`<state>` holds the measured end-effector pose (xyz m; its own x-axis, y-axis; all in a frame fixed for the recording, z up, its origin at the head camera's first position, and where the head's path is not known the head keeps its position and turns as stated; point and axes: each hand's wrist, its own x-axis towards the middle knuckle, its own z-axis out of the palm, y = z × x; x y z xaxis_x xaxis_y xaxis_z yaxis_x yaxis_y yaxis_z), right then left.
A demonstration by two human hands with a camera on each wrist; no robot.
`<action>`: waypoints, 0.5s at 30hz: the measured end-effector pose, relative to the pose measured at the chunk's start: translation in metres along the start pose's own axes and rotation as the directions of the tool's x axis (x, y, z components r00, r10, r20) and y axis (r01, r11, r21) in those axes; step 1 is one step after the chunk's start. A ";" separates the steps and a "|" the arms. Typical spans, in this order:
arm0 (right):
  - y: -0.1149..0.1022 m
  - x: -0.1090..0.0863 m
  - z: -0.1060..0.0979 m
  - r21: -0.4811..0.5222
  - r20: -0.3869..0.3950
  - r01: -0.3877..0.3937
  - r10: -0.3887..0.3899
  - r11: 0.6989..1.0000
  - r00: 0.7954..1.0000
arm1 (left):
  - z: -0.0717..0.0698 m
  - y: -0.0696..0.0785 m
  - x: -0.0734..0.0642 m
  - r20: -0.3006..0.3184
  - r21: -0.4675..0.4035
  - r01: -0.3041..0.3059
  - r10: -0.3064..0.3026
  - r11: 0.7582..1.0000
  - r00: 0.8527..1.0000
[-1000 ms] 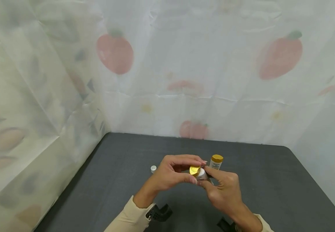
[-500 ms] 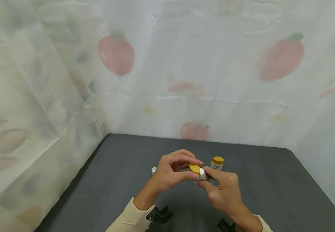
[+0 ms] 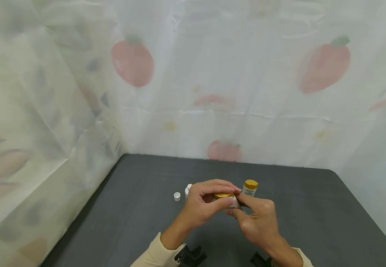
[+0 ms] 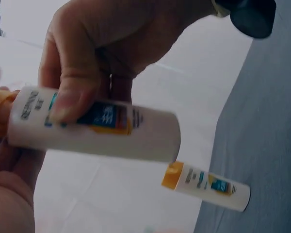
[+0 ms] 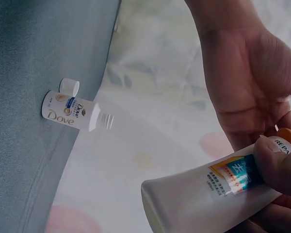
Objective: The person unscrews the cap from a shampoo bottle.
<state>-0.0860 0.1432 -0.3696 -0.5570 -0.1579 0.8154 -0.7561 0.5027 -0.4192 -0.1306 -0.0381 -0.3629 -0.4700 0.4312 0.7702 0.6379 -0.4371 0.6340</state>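
My right hand [image 3: 257,217] holds the body of a white shampoo bottle [image 5: 194,204], its thumb pressed on the blue and orange label. The bottle is tilted, raised above the table. At its top, my left hand [image 3: 207,196] grips the gold cap [image 3: 223,194], thumb on the near side and fingers on the far side. In the left wrist view, the cap lies at the left edge, partly covered by that hand. A matching bottle with a gold cap [image 3: 250,184] stands upright just beyond my right hand.
A small white Dove bottle [image 5: 68,111] with a bare threaded neck stands on the dark grey table [image 3: 119,222], partly behind my left hand in the head view. Its loose white cap [image 3: 177,197] lies left of it. Printed white sheeting [image 3: 179,74] hangs around the table.
My left hand has turned about the gold cap and its wrist has swung right, bringing the small white bottle behind it into view. My right hand has stayed put around the bottle body.
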 end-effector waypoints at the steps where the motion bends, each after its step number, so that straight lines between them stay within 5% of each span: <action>1: 0.000 0.000 0.000 0.002 0.003 -0.008 0.008 1.000 1.000 | -0.002 0.001 -0.001 0.016 0.006 0.005 -0.005 1.000 1.000; 8: -0.002 0.000 0.002 0.002 0.027 -0.058 0.058 0.998 0.998 | -0.016 0.012 -0.005 0.128 0.028 0.035 -0.038 0.999 0.991; 15: -0.003 0.001 0.002 0.004 0.022 -0.029 0.029 1.000 0.999 | -0.017 0.015 -0.004 0.051 0.073 0.067 -0.071 0.995 0.996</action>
<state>-0.0854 0.1398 -0.3680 -0.5862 -0.1614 0.7939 -0.7406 0.5039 -0.4444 -0.1298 -0.0599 -0.3552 -0.4822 0.5009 0.7187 0.6478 -0.3484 0.6774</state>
